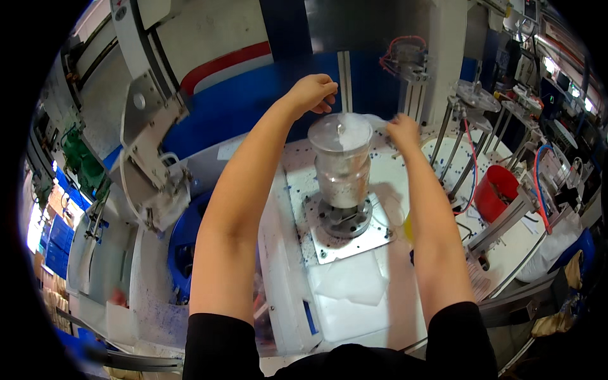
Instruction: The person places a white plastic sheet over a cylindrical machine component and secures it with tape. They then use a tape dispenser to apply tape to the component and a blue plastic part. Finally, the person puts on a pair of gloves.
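A clear plastic jar-like container [342,174] stands upright on a round metal fixture [345,220] bolted to a square metal plate [326,250]. A white patch, perhaps cloth or film, shows at its round top [356,132]. My left hand [315,94] is raised above and behind the container's left rim, its fingers curled closed; whatever they may hold is hidden. Right of the rim, my right hand [403,132] is closed, slightly blurred, at the edge of a thin whitish translucent sheet [377,118] that reaches toward the container's top.
White sheets [351,278] lie on the worktop in front of the plate. Dark specks dot the white surface. A red bucket [497,192] and metal stands with air hoses [472,158] are at right. A machine arm [152,152] hangs at left above a blue round part [183,244].
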{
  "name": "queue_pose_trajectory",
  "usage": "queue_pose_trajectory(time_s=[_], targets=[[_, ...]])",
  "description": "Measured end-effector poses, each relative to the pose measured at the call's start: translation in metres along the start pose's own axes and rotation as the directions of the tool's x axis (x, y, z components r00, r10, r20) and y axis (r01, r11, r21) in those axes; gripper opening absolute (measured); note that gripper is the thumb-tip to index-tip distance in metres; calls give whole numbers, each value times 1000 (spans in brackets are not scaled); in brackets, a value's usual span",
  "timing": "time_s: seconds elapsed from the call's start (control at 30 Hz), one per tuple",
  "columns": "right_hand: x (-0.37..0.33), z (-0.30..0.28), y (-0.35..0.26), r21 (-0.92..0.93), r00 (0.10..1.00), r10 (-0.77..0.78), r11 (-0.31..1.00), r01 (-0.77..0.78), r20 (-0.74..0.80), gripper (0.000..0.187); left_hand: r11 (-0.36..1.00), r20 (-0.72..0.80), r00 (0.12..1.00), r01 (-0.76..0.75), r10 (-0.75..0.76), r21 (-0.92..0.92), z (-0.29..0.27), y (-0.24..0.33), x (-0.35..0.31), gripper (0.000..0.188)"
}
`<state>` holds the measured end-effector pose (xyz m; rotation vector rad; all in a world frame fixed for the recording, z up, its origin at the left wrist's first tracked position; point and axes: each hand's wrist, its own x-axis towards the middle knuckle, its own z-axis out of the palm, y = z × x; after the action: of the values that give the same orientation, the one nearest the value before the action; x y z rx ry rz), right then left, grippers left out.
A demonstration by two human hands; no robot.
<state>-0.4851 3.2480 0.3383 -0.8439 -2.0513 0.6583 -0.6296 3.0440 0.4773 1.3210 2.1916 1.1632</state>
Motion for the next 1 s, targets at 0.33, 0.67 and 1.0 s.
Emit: queue_pose_trajectory(time_s=[0.33, 0.67, 1.0], targets=[[-70, -36, 64, 567, 716, 600, 749, -344, -358, 29, 987, -81, 994, -64, 76, 145, 29, 34, -89, 49], [-239, -125, -23, 642, 987, 99, -767, -6, 127, 11, 740, -56, 841, -439, 538, 510, 78, 46, -118, 10], [-387, -175, -17, 213, 976, -130, 973, 91, 173, 12, 560, 737, 660, -670, 148, 488, 116, 19, -244, 34]])
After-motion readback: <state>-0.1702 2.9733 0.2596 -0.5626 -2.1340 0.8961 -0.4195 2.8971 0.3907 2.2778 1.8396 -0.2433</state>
